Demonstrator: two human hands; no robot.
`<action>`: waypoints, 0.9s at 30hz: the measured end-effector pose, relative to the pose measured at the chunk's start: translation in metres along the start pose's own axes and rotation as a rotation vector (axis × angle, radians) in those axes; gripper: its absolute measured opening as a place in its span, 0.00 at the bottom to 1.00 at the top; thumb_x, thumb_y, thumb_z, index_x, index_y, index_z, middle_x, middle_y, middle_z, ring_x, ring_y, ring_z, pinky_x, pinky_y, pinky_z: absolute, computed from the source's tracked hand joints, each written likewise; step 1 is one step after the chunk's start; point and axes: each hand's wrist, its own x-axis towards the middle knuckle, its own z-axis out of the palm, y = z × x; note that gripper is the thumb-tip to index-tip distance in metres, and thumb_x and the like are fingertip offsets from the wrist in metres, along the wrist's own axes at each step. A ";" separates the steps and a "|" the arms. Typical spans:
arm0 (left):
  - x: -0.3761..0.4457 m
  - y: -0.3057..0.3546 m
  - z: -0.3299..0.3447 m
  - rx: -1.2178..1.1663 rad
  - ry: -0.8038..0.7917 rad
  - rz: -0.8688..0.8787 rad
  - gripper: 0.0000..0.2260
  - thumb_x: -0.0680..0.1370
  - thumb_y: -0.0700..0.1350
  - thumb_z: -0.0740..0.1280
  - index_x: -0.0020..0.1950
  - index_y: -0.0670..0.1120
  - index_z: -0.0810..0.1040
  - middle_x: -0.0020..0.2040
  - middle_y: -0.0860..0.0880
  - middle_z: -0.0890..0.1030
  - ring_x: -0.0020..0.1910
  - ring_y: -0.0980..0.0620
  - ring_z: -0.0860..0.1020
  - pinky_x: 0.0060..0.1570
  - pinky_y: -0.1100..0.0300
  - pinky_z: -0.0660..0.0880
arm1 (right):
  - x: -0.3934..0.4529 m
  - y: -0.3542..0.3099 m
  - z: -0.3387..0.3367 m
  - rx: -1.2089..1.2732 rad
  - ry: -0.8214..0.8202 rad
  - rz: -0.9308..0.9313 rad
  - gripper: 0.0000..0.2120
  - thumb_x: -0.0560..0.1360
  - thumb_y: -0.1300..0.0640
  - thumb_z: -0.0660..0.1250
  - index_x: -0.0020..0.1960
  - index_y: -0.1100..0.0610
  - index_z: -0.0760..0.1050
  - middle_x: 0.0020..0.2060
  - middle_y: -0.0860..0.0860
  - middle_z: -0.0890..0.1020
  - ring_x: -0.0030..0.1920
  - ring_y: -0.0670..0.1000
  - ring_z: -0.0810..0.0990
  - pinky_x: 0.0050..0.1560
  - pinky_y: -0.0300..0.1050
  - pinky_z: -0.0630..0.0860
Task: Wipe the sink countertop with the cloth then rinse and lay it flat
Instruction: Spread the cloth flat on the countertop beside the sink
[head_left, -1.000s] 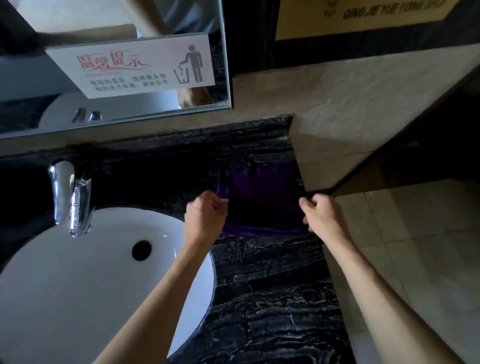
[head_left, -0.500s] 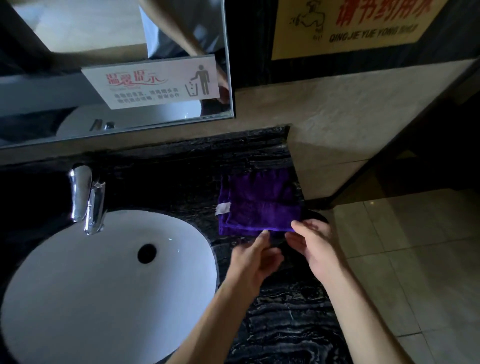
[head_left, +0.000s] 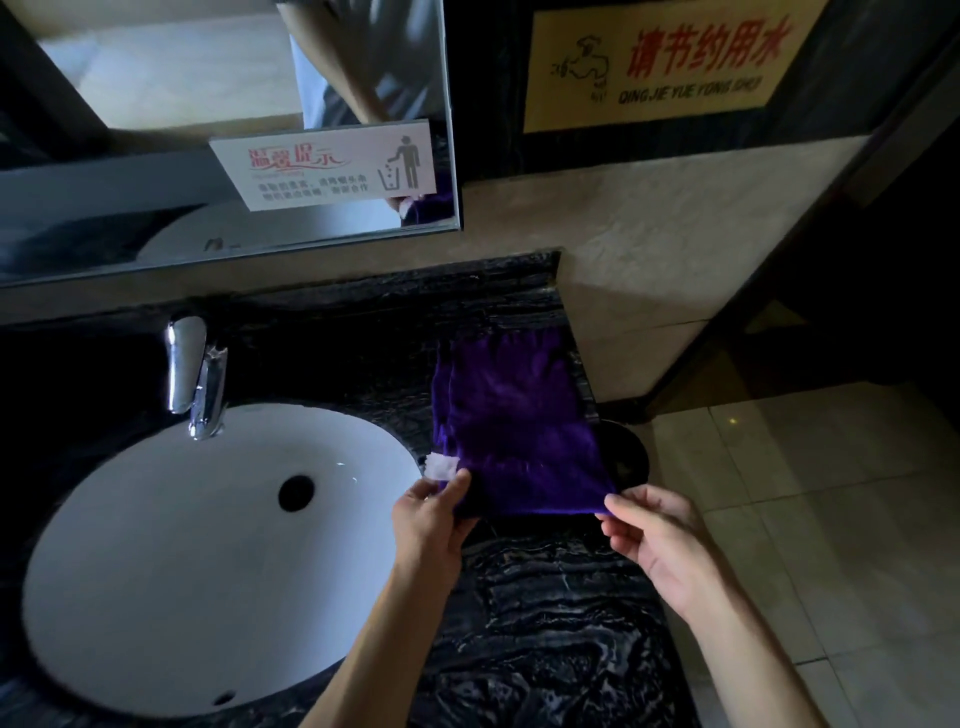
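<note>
A purple cloth with a white tag lies spread on the black marble countertop, to the right of the white oval sink. My left hand pinches the cloth's near left corner beside the tag. My right hand pinches the near right corner, at the counter's right edge. The cloth's near edge is lifted slightly between both hands.
A chrome faucet stands behind the sink. A mirror with a white notice sits on the wall above. A beige wall bounds the counter at the back right. Tiled floor and a dark round bin lie past the counter's right edge.
Both hands moved from the cloth's far corners to its near edge and now pinch the near corners. The camera view has tilted upward.
</note>
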 end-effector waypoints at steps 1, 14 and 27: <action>-0.008 -0.005 -0.010 0.126 0.005 0.047 0.05 0.77 0.35 0.72 0.47 0.37 0.76 0.44 0.39 0.81 0.41 0.45 0.82 0.33 0.58 0.82 | -0.004 0.003 -0.004 -0.018 0.003 -0.002 0.09 0.77 0.70 0.68 0.40 0.61 0.73 0.30 0.56 0.83 0.27 0.46 0.80 0.26 0.35 0.74; -0.068 -0.069 -0.079 0.832 0.006 0.232 0.07 0.72 0.36 0.76 0.44 0.40 0.78 0.38 0.43 0.83 0.31 0.44 0.85 0.35 0.44 0.84 | -0.053 0.077 -0.048 -0.694 0.077 -0.007 0.05 0.81 0.67 0.65 0.48 0.67 0.71 0.32 0.58 0.76 0.19 0.41 0.69 0.22 0.33 0.64; -0.050 -0.093 -0.038 1.545 -0.019 1.100 0.18 0.80 0.46 0.61 0.68 0.41 0.73 0.70 0.40 0.75 0.70 0.38 0.72 0.65 0.45 0.74 | -0.016 0.093 0.009 -1.250 0.210 -0.934 0.22 0.83 0.50 0.57 0.69 0.62 0.75 0.68 0.60 0.78 0.67 0.60 0.78 0.64 0.52 0.76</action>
